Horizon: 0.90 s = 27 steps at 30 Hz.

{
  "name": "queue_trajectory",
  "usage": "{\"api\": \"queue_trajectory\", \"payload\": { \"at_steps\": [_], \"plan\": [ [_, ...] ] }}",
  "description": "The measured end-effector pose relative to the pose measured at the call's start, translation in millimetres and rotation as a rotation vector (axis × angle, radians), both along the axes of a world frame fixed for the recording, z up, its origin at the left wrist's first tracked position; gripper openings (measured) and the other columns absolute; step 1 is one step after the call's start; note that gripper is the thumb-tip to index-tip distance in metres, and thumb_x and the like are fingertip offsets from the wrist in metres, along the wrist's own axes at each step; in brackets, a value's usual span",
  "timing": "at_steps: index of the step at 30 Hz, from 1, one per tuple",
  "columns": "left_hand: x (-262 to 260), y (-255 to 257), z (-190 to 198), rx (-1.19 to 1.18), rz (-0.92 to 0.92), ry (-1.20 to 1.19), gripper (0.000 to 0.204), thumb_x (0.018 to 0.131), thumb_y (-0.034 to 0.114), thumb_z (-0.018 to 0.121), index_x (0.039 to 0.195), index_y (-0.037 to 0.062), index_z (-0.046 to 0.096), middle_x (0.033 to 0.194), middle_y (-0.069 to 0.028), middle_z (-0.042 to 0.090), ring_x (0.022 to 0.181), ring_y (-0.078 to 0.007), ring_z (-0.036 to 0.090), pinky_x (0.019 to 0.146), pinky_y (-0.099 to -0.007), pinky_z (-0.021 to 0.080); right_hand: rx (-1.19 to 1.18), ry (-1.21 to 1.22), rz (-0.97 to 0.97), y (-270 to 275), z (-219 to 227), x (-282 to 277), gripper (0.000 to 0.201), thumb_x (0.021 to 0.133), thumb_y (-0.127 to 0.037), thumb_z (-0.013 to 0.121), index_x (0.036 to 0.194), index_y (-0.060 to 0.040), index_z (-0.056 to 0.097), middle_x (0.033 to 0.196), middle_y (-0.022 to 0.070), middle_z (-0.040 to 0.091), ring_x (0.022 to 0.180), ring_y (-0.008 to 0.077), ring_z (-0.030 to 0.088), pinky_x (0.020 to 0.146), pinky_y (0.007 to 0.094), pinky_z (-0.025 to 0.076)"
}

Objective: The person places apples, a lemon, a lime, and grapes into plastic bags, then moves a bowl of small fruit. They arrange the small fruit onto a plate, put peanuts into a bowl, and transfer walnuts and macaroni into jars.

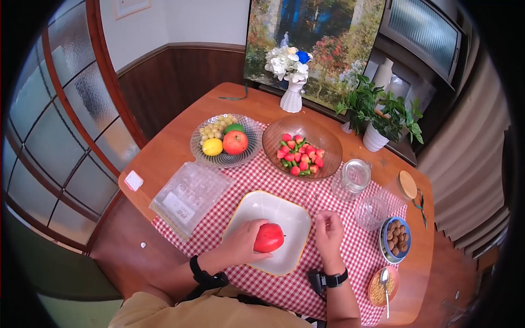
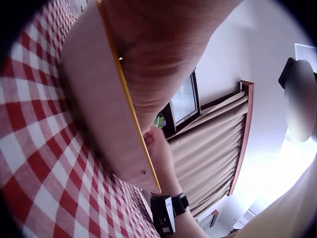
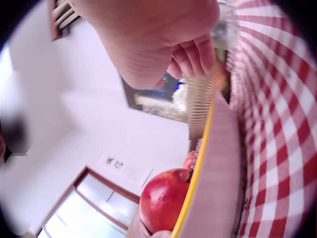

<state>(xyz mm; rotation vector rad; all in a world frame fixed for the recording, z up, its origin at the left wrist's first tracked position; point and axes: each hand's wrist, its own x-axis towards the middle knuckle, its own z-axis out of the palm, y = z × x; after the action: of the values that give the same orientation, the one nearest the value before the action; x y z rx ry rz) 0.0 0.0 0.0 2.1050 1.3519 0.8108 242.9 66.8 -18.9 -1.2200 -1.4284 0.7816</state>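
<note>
My left hand (image 1: 243,243) grips a large red fruit (image 1: 269,238) over the inside of a white square dish (image 1: 251,205) with a yellow rim; whether the fruit touches the bottom cannot be told. In the left wrist view, the hand (image 2: 158,54) reaches over the rim and hides the fruit. On the dish's right side, my right hand (image 1: 330,238) hovers with loosely curled fingers and nothing visible in them. The right wrist view has this hand (image 3: 158,42) above the rim, apart from the red fruit (image 3: 163,201).
Behind the dish stand a glass plate (image 1: 198,147) of fruit and an amber bowl (image 1: 273,134) of red and green pieces. A plastic bag (image 1: 191,194) lies left. Glass jars (image 1: 354,177), a bowl of walnuts (image 1: 397,239) and a bowl with a spoon (image 1: 384,276) stand right.
</note>
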Motion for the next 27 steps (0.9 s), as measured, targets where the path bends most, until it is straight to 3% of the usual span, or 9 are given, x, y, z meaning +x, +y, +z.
{"api": "queue_trajectory", "payload": {
  "at_steps": [2,3,5,8,15,18,21,23,27],
  "plan": [
    [-1.0,0.2,-5.6,-0.103,-0.005,-0.002,0.088,0.07,0.036,0.079,0.138,0.0016,0.036,0.129,-0.0202,0.048,0.115,-0.0362,0.051,0.099,-0.0422,0.042,0.162,-0.313,0.253,-18.4,31.6,-13.0,0.027,0.085,-0.017,0.069,0.104,-0.0012,0.059,0.092,0.0123,0.062,0.079,0.0213,0.062,0.065,0.0299,0.052],
    [-2.0,3.4,-12.9,-0.105,-0.005,-0.004,0.088,0.07,0.036,0.079,0.138,0.0016,0.036,0.129,-0.0202,0.048,0.115,-0.0362,0.051,0.099,-0.0422,0.042,0.16,-0.315,0.254,-24.4,35.2,-22.1,0.027,0.085,-0.017,0.069,0.104,-0.0012,0.059,0.092,0.0123,0.062,0.079,0.0213,0.062,0.065,0.0299,0.052],
    [-5.2,11.0,-23.8,0.008,-0.153,0.005,0.091,0.07,0.037,0.079,0.14,0.0021,0.032,0.126,-0.0199,0.049,0.114,-0.0362,0.052,0.096,-0.0421,0.044,0.275,-0.366,0.574,-32.3,38.1,-40.2,0.045,0.081,-0.024,0.071,0.118,-0.0029,0.056,0.104,0.0182,0.06,0.092,0.0325,0.061,0.078,0.0392,0.051],
    [-6.8,7.8,-23.9,-0.085,-0.103,0.012,0.092,0.072,0.038,0.078,0.141,0.0021,0.03,0.124,-0.0204,0.05,0.112,-0.0366,0.054,0.092,-0.0422,0.046,0.199,-0.407,0.548,-38.1,32.0,-49.8,0.052,0.084,-0.031,0.068,0.125,-0.0025,0.051,0.11,0.0214,0.059,0.097,0.0385,0.06,0.087,0.0439,0.048],
    [-4.5,1.9,-13.8,0.046,-0.051,0.033,0.082,0.071,0.041,0.077,0.132,0.0016,0.039,0.121,-0.0206,0.05,0.102,-0.037,0.059,0.082,-0.0422,0.05,0.034,-0.459,0.443,-34.7,7.3,-45.6,0.054,0.088,-0.036,0.062,0.125,0.0004,0.049,0.113,0.0236,0.057,0.098,0.0395,0.06,0.085,0.0431,0.049],
    [-4.4,3.3,-10.1,-0.174,-0.014,0.147,0.083,0.068,0.042,0.079,0.13,0.002,0.04,0.117,-0.0202,0.053,0.096,-0.0369,0.061,0.078,-0.0425,0.051,0.039,-0.531,0.431,-39.9,28.2,-50.3,0.047,0.09,-0.032,0.058,0.124,0.0004,0.05,0.113,0.0234,0.058,0.1,0.0393,0.06,0.086,0.0415,0.049],
    [-4.0,4.1,-10.0,-0.138,0.012,0.196,0.083,0.067,0.044,0.079,0.128,0.0012,0.041,0.11,-0.0206,0.058,0.087,-0.037,0.064,0.074,-0.0436,0.052,0.06,-0.576,0.432,-39.1,27.1,-49.8,0.048,0.09,-0.033,0.058,0.124,0.0,0.049,0.113,0.0229,0.059,0.099,0.0391,0.061,0.085,0.0417,0.05],
    [-3.2,4.9,-9.0,0.181,0.007,0.121,0.082,0.067,0.044,0.078,0.126,0.0008,0.042,0.105,-0.021,0.06,0.084,-0.0368,0.064,0.073,-0.0439,0.052,-0.11,-0.556,0.462,-35.4,17.3,-47.1,0.049,0.089,-0.034,0.059,0.124,-0.0003,0.049,0.112,0.0222,0.059,0.098,0.0392,0.061,0.084,0.0418,0.05],
    [-2.8,4.1,-11.3,-0.037,-0.021,0.147,0.087,0.065,0.046,0.08,0.129,-0.0009,0.042,0.115,-0.0211,0.057,0.1,-0.0363,0.06,0.085,-0.0431,0.048,0.044,-0.543,0.457,-37.3,22.1,-48.2,0.048,0.089,-0.034,0.058,0.123,-0.0012,0.05,0.112,0.0225,0.06,0.097,0.039,0.062,0.082,0.0422,0.05]
  ]
}}
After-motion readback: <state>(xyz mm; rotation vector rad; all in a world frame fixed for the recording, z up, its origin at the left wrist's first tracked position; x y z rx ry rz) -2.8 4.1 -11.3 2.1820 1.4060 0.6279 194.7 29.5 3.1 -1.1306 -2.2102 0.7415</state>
